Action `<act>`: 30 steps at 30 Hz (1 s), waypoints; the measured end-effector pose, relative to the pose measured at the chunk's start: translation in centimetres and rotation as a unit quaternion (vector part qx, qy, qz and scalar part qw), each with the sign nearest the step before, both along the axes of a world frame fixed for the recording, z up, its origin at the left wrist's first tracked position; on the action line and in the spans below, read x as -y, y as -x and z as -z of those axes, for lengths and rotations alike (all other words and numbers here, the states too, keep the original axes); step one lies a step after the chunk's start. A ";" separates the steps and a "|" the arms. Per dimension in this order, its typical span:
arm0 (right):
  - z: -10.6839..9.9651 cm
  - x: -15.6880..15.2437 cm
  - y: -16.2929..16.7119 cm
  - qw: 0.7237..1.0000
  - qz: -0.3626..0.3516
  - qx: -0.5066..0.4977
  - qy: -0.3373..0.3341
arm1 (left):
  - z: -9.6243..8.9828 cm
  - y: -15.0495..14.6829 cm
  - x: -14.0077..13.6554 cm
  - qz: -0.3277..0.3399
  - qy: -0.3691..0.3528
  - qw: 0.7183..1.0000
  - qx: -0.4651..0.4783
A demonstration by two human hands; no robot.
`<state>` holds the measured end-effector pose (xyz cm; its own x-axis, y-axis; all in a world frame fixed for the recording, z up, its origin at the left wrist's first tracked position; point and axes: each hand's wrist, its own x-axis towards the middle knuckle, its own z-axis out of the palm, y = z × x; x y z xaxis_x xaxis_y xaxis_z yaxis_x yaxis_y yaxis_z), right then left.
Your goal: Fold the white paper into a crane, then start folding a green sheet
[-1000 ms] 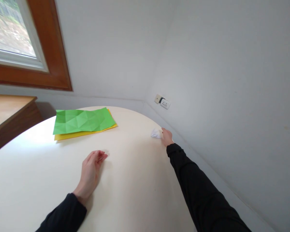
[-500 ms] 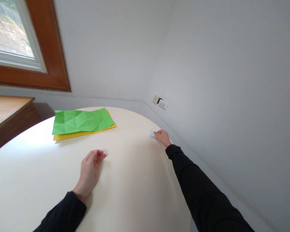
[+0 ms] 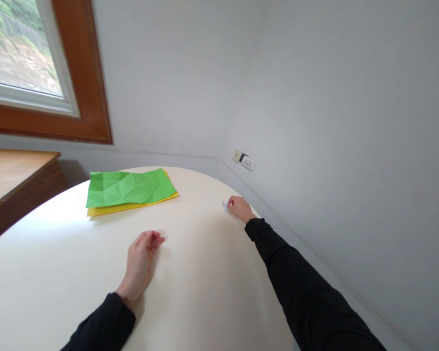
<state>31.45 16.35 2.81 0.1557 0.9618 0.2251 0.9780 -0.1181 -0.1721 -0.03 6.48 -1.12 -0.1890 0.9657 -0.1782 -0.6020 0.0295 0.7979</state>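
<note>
My right hand (image 3: 240, 208) reaches to the far right edge of the table, its fingers closed on a small white crumpled piece (image 3: 225, 205) that looks like paper or tissue. Most of that piece is hidden behind the fingers. Nearer to me, my left hand (image 3: 141, 261) rests at the table's middle with fingers curled and tips pinched together. A thin pale sliver shows at those fingertips, too small to name. Beyond the left hand, a creased green paper sheet (image 3: 128, 187) lies over a yellow sheet (image 3: 113, 209).
The round, cream-white table (image 3: 205, 292) curves close to the wall corner. A wall socket (image 3: 248, 163) sits low on the right wall. At the left stand a wooden surface (image 3: 18, 168) and a wood-framed window (image 3: 88, 97).
The view has shifted slightly. My right hand has moved a little to the left with the white piece, which is now more covered by the fingers. The left hand keeps its pinched pose.
</note>
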 end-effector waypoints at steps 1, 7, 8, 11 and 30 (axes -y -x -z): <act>-0.1 -0.1 0.1 1.000 0.001 0.004 0.000 | 0.0 0.0 0.0 0.000 -0.002 1.000 0.001; -1.4 -0.1 0.6 1.000 0.016 0.025 -0.010 | -0.1 0.0 0.0 -0.001 -0.007 1.000 0.002; -1.8 -0.2 0.7 0.999 0.019 0.030 -0.012 | 0.0 0.0 0.0 0.001 -0.006 1.000 0.002; -3.6 -0.5 0.9 0.998 0.028 0.050 -0.024 | 0.0 0.1 0.0 0.008 -0.006 1.000 0.005; -13.3 -8.7 13.9 0.970 -0.190 0.112 -0.103 | 0.2 -0.3 0.2 -0.014 -0.016 1.000 0.007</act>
